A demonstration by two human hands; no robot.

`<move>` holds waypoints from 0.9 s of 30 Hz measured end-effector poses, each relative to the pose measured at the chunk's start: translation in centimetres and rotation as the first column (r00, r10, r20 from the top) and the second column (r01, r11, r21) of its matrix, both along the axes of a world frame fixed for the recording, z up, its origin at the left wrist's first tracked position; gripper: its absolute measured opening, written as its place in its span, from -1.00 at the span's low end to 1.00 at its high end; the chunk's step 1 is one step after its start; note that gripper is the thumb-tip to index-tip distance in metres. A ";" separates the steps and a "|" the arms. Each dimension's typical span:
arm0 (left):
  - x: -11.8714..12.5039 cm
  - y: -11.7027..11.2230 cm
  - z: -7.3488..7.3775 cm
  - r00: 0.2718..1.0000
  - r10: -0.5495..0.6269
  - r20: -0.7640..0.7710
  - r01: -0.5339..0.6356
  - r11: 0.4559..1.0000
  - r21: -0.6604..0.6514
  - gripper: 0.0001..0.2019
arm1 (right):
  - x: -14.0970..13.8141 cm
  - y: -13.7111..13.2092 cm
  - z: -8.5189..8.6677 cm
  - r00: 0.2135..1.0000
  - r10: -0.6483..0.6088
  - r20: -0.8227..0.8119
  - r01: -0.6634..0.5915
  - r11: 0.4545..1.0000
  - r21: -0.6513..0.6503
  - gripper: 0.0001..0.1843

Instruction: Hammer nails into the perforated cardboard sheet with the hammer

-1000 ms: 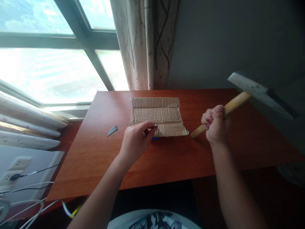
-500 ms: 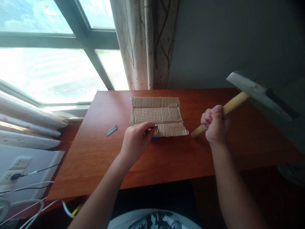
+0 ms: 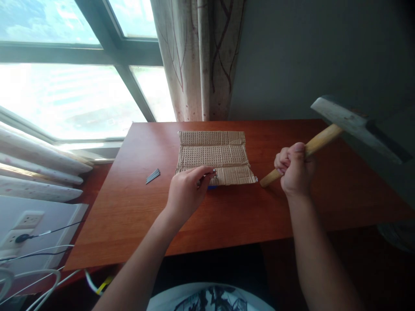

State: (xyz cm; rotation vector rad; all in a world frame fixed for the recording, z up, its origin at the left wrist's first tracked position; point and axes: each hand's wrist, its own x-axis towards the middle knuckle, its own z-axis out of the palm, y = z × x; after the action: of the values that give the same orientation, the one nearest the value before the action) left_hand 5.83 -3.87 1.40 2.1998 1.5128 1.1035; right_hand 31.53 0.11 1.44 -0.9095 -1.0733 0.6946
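Observation:
Between thumb and forefinger, my left hand (image 3: 188, 188) pinches a nail (image 3: 214, 171) whose round head shows above the fingertips. The nail is over the near part of a creased cardboard sheet (image 3: 214, 155) covered in rows of small holes; the fingers hide its point. My right hand (image 3: 293, 170) is wrapped round the wooden handle of a hammer (image 3: 343, 116). Its metal head is raised to the upper right, well apart from the nail. To the left of the cardboard, several loose nails (image 3: 153, 176) lie side by side.
The reddish-brown wooden table (image 3: 136, 229) bears everything. Something blue (image 3: 212, 187) peeks out under the cardboard's near edge. A window (image 3: 65, 99) and curtain (image 3: 184, 60) stand behind. Wall sockets (image 3: 22, 229) with cables are at the lower left.
The view has shifted very slightly. My left hand with the nail and my right hand with the raised hammer appear a touch further right, otherwise the same.

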 end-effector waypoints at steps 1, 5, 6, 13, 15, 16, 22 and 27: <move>0.0 0.0 -0.1 1.000 0.001 -0.004 -0.001 1.000 0.004 -0.86 | 0.0 0.0 0.0 1.000 0.000 -0.001 0.000 1.000 0.003 -0.34; 0.1 -0.1 -0.4 1.000 0.004 -0.002 -0.004 1.000 0.000 -0.84 | 0.0 0.1 0.0 1.000 -0.020 0.018 0.020 1.000 -0.005 -0.34; 0.1 -0.1 -0.4 1.000 0.004 0.001 -0.004 1.000 -0.005 -0.84 | 0.0 0.1 0.0 0.999 -0.028 0.028 0.028 1.000 -0.011 -0.34; 0.0 0.1 -0.4 1.000 -0.002 0.017 0.003 1.000 -0.017 -0.87 | 0.1 -0.6 0.4 0.984 0.050 0.171 -0.021 0.986 -0.167 -0.35; 0.0 0.2 -0.4 1.000 -0.006 0.018 0.006 1.000 -0.025 -0.86 | 0.3 -1.2 0.6 0.960 0.113 0.257 -0.039 0.959 -0.280 -0.40; 0.0 0.2 -0.5 1.000 -0.008 0.021 0.008 0.999 -0.031 -0.86 | 0.4 -1.6 0.8 0.940 0.150 0.306 -0.043 0.943 -0.331 -0.43; 0.2 0.3 -0.7 0.999 -0.020 0.051 0.022 0.999 -0.049 -0.86 | 0.6 -3.5 4.1 0.652 0.434 0.621 -0.071 0.851 -0.520 -0.56; 0.3 0.3 -1.0 0.999 -0.001 0.054 0.004 0.998 -0.067 -0.86 | -0.7 -4.5 7.7 0.406 0.588 0.699 -0.153 0.798 -0.583 -0.63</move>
State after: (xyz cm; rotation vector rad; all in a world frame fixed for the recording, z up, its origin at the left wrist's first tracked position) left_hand 6.15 -3.59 0.40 2.1101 1.5018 1.0865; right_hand 30.87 -4.37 9.17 -1.5077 -2.1742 0.9053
